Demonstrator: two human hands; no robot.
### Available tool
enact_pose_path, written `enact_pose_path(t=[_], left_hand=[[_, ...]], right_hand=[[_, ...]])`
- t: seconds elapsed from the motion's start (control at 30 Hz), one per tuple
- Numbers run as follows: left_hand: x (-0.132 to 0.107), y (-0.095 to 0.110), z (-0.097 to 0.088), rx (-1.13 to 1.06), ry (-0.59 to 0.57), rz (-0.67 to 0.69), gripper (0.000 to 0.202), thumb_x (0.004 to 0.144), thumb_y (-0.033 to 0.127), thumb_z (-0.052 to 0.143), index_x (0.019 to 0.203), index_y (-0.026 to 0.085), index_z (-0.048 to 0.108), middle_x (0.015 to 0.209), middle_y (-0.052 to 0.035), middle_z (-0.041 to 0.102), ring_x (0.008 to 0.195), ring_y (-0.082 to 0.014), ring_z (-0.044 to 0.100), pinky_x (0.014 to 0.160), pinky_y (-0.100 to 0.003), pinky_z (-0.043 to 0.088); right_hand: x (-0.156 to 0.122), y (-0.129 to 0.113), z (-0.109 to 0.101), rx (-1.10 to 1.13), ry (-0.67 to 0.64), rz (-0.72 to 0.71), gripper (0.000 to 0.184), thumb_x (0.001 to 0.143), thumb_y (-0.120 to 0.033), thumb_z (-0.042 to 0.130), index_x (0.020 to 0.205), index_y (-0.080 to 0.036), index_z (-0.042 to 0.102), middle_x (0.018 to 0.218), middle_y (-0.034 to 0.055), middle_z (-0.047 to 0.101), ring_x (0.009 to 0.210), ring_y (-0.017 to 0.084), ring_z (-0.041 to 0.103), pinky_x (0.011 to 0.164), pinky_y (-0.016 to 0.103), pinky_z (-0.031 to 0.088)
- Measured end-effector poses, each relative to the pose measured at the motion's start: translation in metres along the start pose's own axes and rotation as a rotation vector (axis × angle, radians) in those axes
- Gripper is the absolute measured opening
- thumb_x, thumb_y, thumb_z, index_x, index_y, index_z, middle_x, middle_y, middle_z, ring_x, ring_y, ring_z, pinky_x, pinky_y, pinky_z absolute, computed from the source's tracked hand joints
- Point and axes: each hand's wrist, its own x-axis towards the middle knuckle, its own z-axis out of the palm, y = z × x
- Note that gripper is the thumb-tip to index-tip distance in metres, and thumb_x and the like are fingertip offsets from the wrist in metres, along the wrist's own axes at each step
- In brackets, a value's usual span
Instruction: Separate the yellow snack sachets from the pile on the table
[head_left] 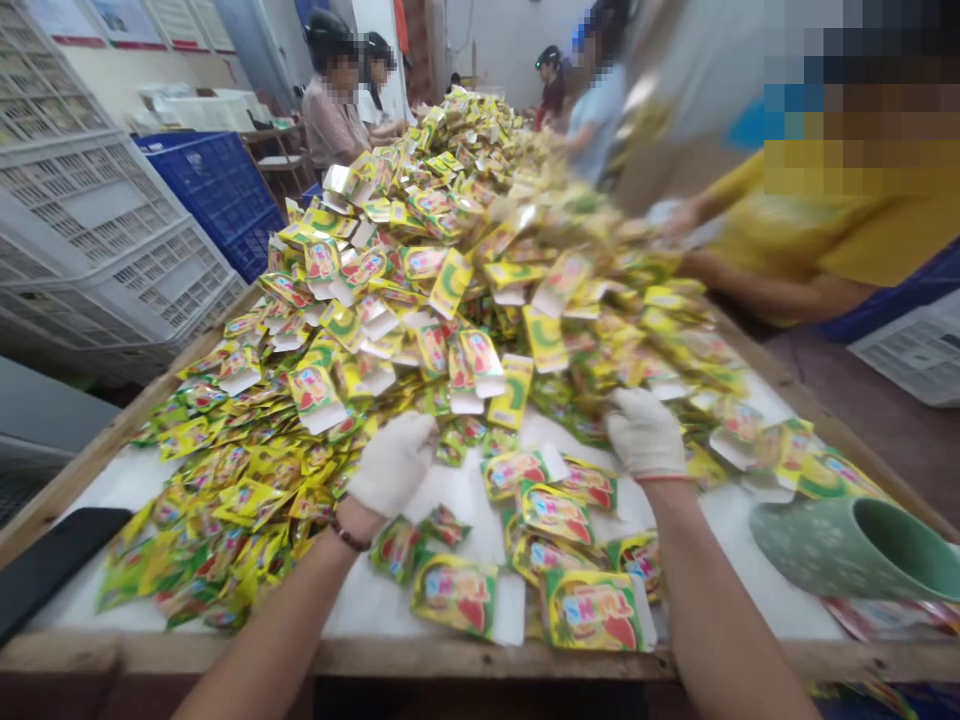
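A large heap of yellow-green foil sachets with white card tabs (pixel 420 300) covers most of the white-topped table (pixel 375 600). My left hand (pixel 394 465), in a white knit glove, rests at the heap's near edge among loose sachets. My right hand (pixel 646 432), gloved the same way, lies on sachets at the heap's right edge. Spread out below it are several separate sachets, including one (pixel 595 610) near the table's front rim. Whether either hand grips a sachet is hidden by the gloved fingers.
A wooden rim (pixel 480 655) frames the table. A black phone (pixel 52 565) lies at the left and a green mug (pixel 855 550) on its side at the right. A co-worker in yellow (pixel 817 230) reaches in from the right. More people stand along the far side. White and blue crates (pixel 90 230) are stacked at the left.
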Motion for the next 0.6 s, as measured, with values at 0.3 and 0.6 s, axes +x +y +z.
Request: enact_pose_path(t=[0.3, 0.6], left_hand=[[0.015, 0.015, 0.026, 0.028, 0.004, -0.137, 0.011, 0.076, 0.028, 0.060, 0.071, 0.020, 0.055, 0.077, -0.0042, 0.058, 0.079, -0.0207, 0.058, 0.069, -0.031, 0.043], [0.002, 0.043, 0.017, -1.327, -0.029, -0.431, 0.059, 0.066, 0.033, 0.071, 0.117, 0.021, 0.044, 0.074, 0.0040, 0.058, 0.058, -0.0117, 0.058, 0.057, -0.027, 0.049]], right_hand=[[-0.023, -0.048, -0.009, 0.837, -0.298, 0.273, 0.022, 0.075, -0.040, 0.059, 0.081, -0.019, 0.062, 0.052, -0.0045, 0.049, 0.046, 0.012, 0.043, 0.045, 0.023, 0.035], [-0.036, -0.081, -0.009, 1.157, -0.522, 0.237, 0.029, 0.075, -0.045, 0.066, 0.081, -0.017, 0.063, 0.065, -0.0004, 0.059, 0.053, 0.010, 0.049, 0.048, 0.022, 0.039]])
